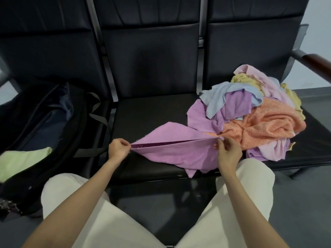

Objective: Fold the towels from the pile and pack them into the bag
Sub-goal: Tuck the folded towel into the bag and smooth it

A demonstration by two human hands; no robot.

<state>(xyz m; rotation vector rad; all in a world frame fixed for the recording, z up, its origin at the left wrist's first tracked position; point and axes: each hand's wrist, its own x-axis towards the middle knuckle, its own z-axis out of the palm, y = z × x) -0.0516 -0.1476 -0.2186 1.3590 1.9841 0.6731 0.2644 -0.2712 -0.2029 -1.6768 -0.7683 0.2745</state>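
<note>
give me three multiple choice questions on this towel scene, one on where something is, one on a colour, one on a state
1. Where is the towel pile?
A. on the right seat
B. inside the bag
C. on the floor

2. What colour is the towel in the bag?
A. orange
B. pale green
C. blue

3. How is the purple towel held?
A. lying untouched
B. by one hand only
C. stretched between both hands

Answers:
1 A, the heap lies on the right seat cushion.
2 B, a pale green towel shows in the bag's opening.
3 C, the left hand and right hand each pinch an end of its edge.
</note>
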